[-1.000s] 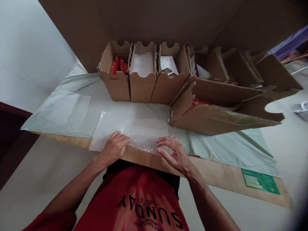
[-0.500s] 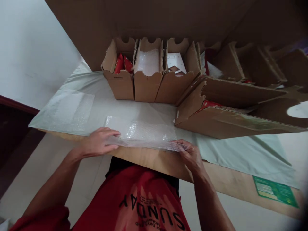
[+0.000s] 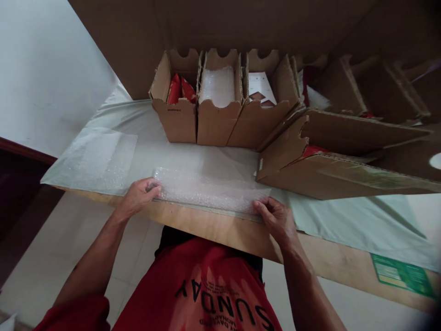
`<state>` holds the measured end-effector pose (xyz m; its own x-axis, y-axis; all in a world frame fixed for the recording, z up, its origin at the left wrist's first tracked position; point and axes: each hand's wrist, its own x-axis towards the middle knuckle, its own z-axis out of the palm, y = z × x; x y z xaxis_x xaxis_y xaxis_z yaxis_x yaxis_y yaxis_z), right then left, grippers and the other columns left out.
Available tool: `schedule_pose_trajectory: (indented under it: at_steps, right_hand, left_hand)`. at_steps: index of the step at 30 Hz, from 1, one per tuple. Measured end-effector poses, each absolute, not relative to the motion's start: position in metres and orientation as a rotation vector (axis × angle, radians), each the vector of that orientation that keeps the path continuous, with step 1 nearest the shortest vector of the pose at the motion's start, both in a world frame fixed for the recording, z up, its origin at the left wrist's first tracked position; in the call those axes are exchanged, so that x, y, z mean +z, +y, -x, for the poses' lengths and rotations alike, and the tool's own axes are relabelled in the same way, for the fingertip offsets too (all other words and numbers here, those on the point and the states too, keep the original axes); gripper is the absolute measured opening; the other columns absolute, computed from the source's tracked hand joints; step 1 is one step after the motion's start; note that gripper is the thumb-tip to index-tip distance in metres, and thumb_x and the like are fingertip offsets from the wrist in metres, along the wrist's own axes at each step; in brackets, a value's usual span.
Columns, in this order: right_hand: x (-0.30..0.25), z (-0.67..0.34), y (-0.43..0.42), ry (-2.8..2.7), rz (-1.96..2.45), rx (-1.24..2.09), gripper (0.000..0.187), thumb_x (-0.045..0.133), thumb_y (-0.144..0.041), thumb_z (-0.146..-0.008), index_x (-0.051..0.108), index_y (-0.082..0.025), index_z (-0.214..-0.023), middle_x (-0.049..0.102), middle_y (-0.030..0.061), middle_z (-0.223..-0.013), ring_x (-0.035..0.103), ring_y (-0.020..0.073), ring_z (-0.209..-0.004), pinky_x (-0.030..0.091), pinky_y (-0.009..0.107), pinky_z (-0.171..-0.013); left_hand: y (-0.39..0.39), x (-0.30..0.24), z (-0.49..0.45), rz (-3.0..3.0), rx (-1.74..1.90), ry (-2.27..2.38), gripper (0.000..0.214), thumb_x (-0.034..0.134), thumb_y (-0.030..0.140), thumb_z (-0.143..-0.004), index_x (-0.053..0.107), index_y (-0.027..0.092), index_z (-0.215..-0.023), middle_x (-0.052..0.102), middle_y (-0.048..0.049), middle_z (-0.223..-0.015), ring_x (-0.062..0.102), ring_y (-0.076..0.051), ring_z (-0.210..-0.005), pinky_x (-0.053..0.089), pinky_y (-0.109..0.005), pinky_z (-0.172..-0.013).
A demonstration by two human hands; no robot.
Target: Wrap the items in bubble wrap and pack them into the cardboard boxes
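Note:
A strip of clear bubble wrap [image 3: 206, 191] lies along the front edge of the cloth-covered table, its near part doubled over. At its left end my left hand [image 3: 140, 195] pinches the edge between thumb and fingers. My right hand [image 3: 274, 211] grips the right end the same way, thumb on top. Farther left, a flat bubble wrap sheet [image 3: 110, 158] rests on the cloth, apart from both hands.
Behind the strip stand cardboard bins: one with red packets [image 3: 181, 88], one with bubble wrap pieces [image 3: 217, 86], one with a white patterned item [image 3: 261, 87]. A long cardboard box [image 3: 330, 177] sits close to my right hand. A green label [image 3: 401, 275] is on the wooden edge.
The near edge of the bubble wrap, lifted before, now lies down flat over the strip. My left hand has closed from a loose spread onto the left end; my right hand keeps its end.

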<state>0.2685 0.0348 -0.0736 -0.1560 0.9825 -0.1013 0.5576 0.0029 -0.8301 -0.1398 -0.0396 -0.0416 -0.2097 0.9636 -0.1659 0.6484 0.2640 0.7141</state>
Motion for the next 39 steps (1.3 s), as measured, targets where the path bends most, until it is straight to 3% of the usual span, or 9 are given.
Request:
schedule_pose_trajectory:
  at_steps: [4,10,15,18,22,25,29,34,39]
  right_hand:
    - [-0.080,-0.264,0.036,-1.779,1.708,0.896,0.037,0.060,-0.057,-0.082,0.061,-0.021,-0.071,0.063,0.0018,-0.059,0.056,0.0173,-0.055,0.041,0.029,-0.057]
    - [-0.084,-0.257,0.034,-1.783,1.838,0.741,0.047,0.059,-0.046,-0.080,0.065,-0.018,-0.117,0.073,0.0042,-0.076,0.066,0.0223,-0.066,0.048,0.034,-0.066]
    - [-0.083,-0.256,0.028,-1.930,1.933,0.438,0.055,0.056,-0.046,-0.083,0.063,-0.016,-0.128,0.074,0.0111,-0.101,0.066,0.0247,-0.076,0.046,0.036,-0.067]
    - [-0.083,-0.259,0.031,-1.994,1.964,0.335,0.058,0.057,-0.051,-0.084,0.063,-0.015,-0.130,0.071,0.0152,-0.115,0.066,0.0262,-0.079,0.046,0.036,-0.066]
    - [-0.080,-0.252,0.045,-2.041,2.025,0.430,0.058,0.058,-0.052,-0.086,0.063,-0.014,-0.130,0.074,0.0136,-0.103,0.066,0.0273,-0.078,0.042,0.034,-0.063]
    - [-0.077,-0.243,0.055,-2.027,2.030,0.524,0.050,0.059,-0.050,-0.083,0.068,-0.015,-0.119,0.074,0.0103,-0.084,0.065,0.0265,-0.071,0.039,0.034,-0.062]
    - [-0.072,-0.247,0.053,-1.934,1.882,0.714,0.034,0.059,-0.052,-0.076,0.066,-0.020,-0.084,0.066,0.0051,-0.066,0.059,0.0222,-0.061,0.036,0.030,-0.057]
    - [-0.059,-0.265,0.022,-1.832,1.683,0.987,0.041,0.061,-0.059,-0.078,0.051,-0.023,-0.061,0.050,-0.0015,-0.052,0.047,0.0154,-0.051,0.035,0.027,-0.050]
    - [-0.059,-0.255,-0.025,-1.602,1.563,1.530,0.049,0.066,-0.068,-0.077,0.068,-0.019,-0.082,0.064,0.0026,-0.060,0.058,0.0191,-0.054,0.045,0.028,-0.049]
  left_hand:
    - [-0.033,-0.056,0.143,-1.516,0.662,2.115,0.031,0.057,0.049,-0.080,0.068,0.021,-0.079,0.073,-0.0022,-0.073,0.066,-0.019,-0.066,0.051,-0.029,-0.065]
    - [-0.027,-0.072,0.135,-1.779,0.502,2.321,0.025,0.057,0.042,-0.085,0.067,0.022,-0.076,0.075,-0.0058,-0.075,0.070,-0.025,-0.077,0.051,-0.039,-0.087]
    - [-0.030,-0.067,0.128,-1.807,0.297,2.520,0.029,0.062,0.041,-0.087,0.070,0.018,-0.103,0.076,-0.0123,-0.096,0.070,-0.032,-0.095,0.050,-0.044,-0.091]
    - [-0.033,-0.059,0.127,-1.734,0.182,2.612,0.047,0.066,0.043,-0.086,0.064,0.015,-0.123,0.072,-0.0168,-0.113,0.068,-0.035,-0.106,0.049,-0.045,-0.093]
    - [-0.031,-0.052,0.127,-1.593,0.025,2.554,0.046,0.061,0.041,-0.090,0.061,0.016,-0.129,0.073,-0.0117,-0.107,0.069,-0.030,-0.099,0.050,-0.038,-0.084]
    - [-0.026,-0.049,0.127,-1.544,-0.078,2.489,0.034,0.059,0.037,-0.091,0.064,0.018,-0.120,0.074,-0.0073,-0.094,0.069,-0.026,-0.086,0.047,-0.032,-0.073]
    - [-0.016,-0.044,0.128,-1.672,-0.036,2.417,0.016,0.061,0.029,-0.089,0.067,0.021,-0.101,0.072,-0.0039,-0.082,0.066,-0.022,-0.076,0.043,-0.030,-0.069]
    - [0.026,-0.033,0.126,-1.859,0.104,2.410,0.019,0.060,0.024,-0.091,0.068,0.019,-0.107,0.074,-0.0103,-0.105,0.065,-0.027,-0.103,0.045,-0.037,-0.091]
    - [0.084,-0.030,0.103,-2.059,0.463,2.384,0.034,0.059,0.023,-0.091,0.066,0.015,-0.123,0.068,-0.0145,-0.124,0.057,-0.032,-0.120,0.041,-0.045,-0.104]
